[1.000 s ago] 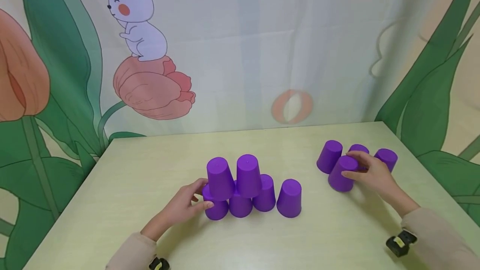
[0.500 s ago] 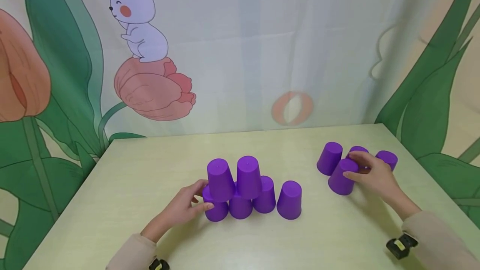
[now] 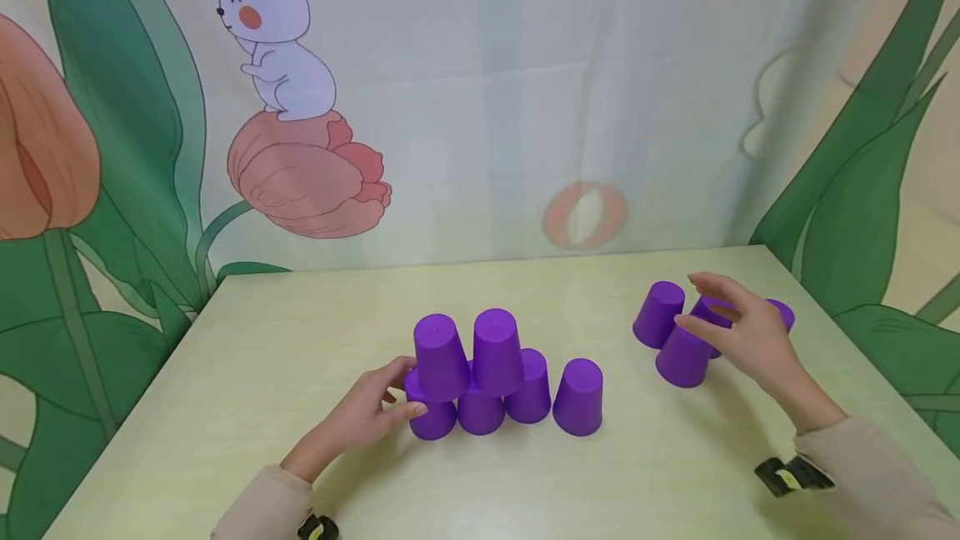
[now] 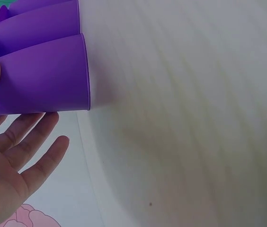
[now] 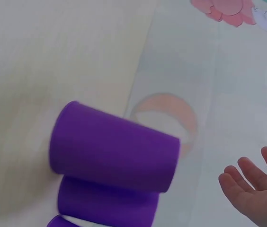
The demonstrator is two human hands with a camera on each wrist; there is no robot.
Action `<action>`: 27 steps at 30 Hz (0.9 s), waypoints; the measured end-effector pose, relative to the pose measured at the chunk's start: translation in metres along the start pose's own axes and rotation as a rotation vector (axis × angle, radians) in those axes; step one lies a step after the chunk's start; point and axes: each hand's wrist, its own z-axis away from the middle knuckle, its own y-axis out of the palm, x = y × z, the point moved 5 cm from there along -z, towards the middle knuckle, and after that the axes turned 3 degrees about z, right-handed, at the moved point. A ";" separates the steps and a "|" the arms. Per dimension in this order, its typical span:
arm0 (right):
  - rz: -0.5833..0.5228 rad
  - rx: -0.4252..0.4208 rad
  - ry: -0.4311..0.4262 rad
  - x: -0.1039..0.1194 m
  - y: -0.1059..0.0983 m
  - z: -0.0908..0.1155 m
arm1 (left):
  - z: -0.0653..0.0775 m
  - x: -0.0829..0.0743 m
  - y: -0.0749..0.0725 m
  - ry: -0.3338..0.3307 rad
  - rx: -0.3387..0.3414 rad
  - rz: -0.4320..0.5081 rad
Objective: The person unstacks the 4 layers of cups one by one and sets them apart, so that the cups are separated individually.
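All the cups are purple and stand upside down. My left hand holds the leftmost bottom cup, thumb on its near side and fingers behind; the left wrist view shows the thumb on that cup and the fingertips along its other side. Two upper cups rest on a row of three. A single cup stands just right of that row. At the right, my right hand hovers over the front cup of a cluster, thumb and fingers spread. The right wrist view shows this hand apart from the cups.
Behind the front cup of the cluster stand a left cup, a middle cup and a right cup, the last two partly hidden by the right hand. A printed curtain hangs along the back edge of the pale table.
My right hand has let go of the front cup in the cluster and risen above it, its fingers spreading. The left hand and the stacked cups have stayed put.
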 end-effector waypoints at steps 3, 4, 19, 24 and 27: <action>-0.022 0.009 -0.018 0.013 0.002 0.000 | 0.000 0.000 0.000 -0.002 -0.001 0.001; -0.028 0.011 -0.026 0.017 0.003 0.001 | 0.000 0.000 0.000 -0.002 0.000 -0.001; -0.120 0.057 -0.122 0.055 0.022 -0.004 | 0.000 0.000 -0.001 0.001 -0.001 -0.009; -0.130 0.055 -0.181 0.064 0.029 -0.007 | 0.000 -0.001 -0.002 -0.001 -0.001 -0.007; -0.139 0.061 -0.207 0.069 0.035 -0.009 | -0.001 -0.001 0.000 0.003 0.002 -0.004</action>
